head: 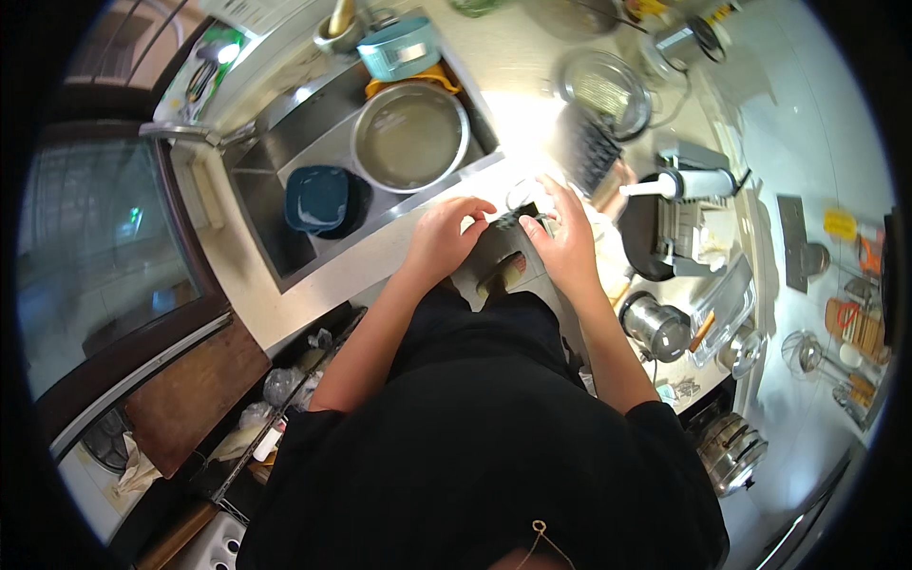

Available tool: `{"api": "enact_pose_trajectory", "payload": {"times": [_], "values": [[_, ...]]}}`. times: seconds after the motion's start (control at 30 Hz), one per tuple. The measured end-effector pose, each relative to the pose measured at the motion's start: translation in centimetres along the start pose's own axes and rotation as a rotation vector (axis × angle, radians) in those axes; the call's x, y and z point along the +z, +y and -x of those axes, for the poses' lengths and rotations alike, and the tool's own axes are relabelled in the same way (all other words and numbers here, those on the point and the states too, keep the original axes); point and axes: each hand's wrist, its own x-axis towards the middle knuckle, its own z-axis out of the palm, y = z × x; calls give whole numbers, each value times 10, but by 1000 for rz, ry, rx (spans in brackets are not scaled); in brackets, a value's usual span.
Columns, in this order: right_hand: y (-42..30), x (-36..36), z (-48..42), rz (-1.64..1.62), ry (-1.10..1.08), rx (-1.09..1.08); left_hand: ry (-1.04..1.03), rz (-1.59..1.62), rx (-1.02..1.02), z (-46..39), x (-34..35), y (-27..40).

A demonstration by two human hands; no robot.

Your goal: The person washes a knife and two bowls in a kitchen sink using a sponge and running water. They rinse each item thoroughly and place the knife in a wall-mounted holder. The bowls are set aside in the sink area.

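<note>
Just off the front edge of the sink counter (342,294), my left hand (447,236) hangs in the air. Its fingers are curled and its thumb stands a little apart, with nothing visible between them. Facing it is my right hand (568,239), thumb and fingers spread around a small dark object (526,211). This object is blurred, and I cannot tell what it is or whether the hand grips it. Beyond the left hand, a steel basin of cloudy water (411,139) and a dark blue square bowl (317,199) stand in the sink (263,214).
A light blue pot (400,50) sits behind the basin. To the right are a blurred black ridged tray (590,151), a glass bowl with a strainer (605,92), a white-barrelled press (698,183) and a steel kettle (657,328). At left, a window frame (178,206) stands beside the counter.
</note>
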Motion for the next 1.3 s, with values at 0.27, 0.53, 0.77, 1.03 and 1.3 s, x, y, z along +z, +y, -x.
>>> {"api": "enact_pose_trajectory", "payload": {"times": [0.27, 0.53, 0.77, 1.03, 1.3], "values": [[-29, 131, -46, -63, -334, 168, 49, 63, -353, 31, -105, -156], [4, 247, -103, -70, -597, 200, 1075, 644, -855, 68, -124, -347], [28, 323, -163, -26, -730, 149, 1241, 1469, -1306, 81, -112, -446], [18, 292, -219, -84, -545, -2, 928, 1433, -1279, 41, -110, -422], [10, 233, -247, -137, -434, 57, 962, 1386, -1039, 55, -110, -383]]}}
